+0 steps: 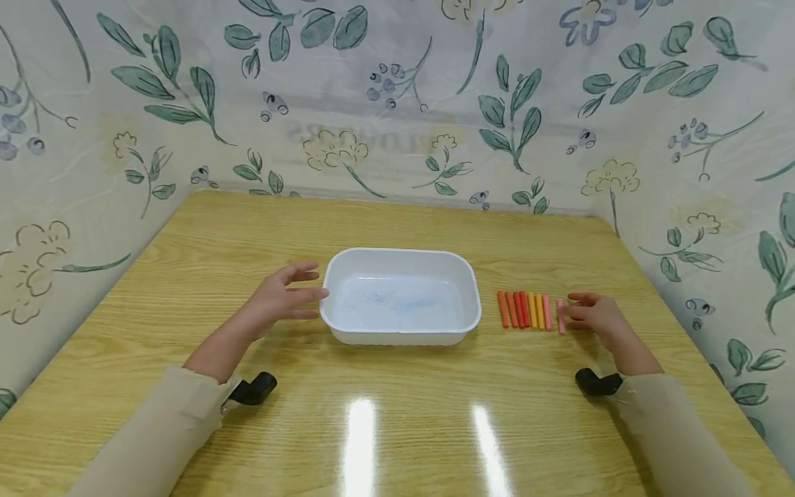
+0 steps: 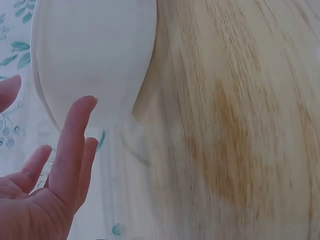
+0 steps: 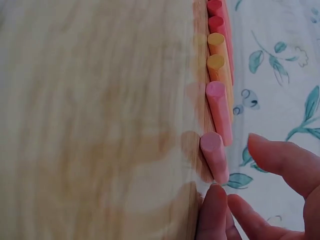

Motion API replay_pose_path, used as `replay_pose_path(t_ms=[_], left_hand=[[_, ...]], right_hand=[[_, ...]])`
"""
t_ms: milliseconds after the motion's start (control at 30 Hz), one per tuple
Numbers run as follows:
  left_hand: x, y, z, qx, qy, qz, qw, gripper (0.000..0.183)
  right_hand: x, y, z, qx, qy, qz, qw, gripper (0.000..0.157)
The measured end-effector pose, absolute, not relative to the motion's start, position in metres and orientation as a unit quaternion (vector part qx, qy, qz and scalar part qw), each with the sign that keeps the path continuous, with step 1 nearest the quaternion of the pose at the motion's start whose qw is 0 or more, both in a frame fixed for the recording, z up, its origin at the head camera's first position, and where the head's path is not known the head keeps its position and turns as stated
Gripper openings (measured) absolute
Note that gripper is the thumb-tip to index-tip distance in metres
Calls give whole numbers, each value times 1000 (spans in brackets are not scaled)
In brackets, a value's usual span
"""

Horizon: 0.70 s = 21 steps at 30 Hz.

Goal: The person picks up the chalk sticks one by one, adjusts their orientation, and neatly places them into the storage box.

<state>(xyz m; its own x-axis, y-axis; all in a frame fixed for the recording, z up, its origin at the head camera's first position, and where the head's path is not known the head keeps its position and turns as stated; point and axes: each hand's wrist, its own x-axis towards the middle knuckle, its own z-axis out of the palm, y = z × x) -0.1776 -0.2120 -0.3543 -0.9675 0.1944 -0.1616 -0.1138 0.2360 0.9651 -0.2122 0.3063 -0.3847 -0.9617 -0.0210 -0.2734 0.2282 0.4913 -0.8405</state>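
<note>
A white rectangular plastic tub point(image 1: 400, 336) stands mid-table. At its left end my left hand point(image 1: 286, 297) has its fingers spread, with fingertips right at the rim; the left wrist view shows one finger in front of the tub's wall point(image 2: 100, 60). Right of the tub lies a row of coloured chalk sticks point(image 1: 520, 309): orange, red, yellow and pink. The outermost pink chalk stick point(image 3: 215, 155) sits slightly apart from the row. My right hand point(image 1: 599, 317) is beside it, thumb and fingers apart, one fingertip at the stick's lower edge. Nothing is gripped by either hand.
The wooden table point(image 1: 298, 442) has its far edge against a leaf-patterned cloth point(image 1: 397, 103), which also rises at both sides. Black wrist-camera mounts point(image 1: 253, 388) stick out from both sleeves. Two bright light reflections lie on the front of the table.
</note>
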Motion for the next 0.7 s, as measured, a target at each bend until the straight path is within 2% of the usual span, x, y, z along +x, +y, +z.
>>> replay_pose_path(t_ms=[367, 700], left_hand=[[-176, -205, -351, 30, 765, 628, 140, 74], [-179, -207, -355, 30, 769, 621, 150, 68]], right_hand=[[-218, 306, -386, 44, 879, -451, 145, 73], [-219, 302, -382, 59, 842, -506, 176, 69]])
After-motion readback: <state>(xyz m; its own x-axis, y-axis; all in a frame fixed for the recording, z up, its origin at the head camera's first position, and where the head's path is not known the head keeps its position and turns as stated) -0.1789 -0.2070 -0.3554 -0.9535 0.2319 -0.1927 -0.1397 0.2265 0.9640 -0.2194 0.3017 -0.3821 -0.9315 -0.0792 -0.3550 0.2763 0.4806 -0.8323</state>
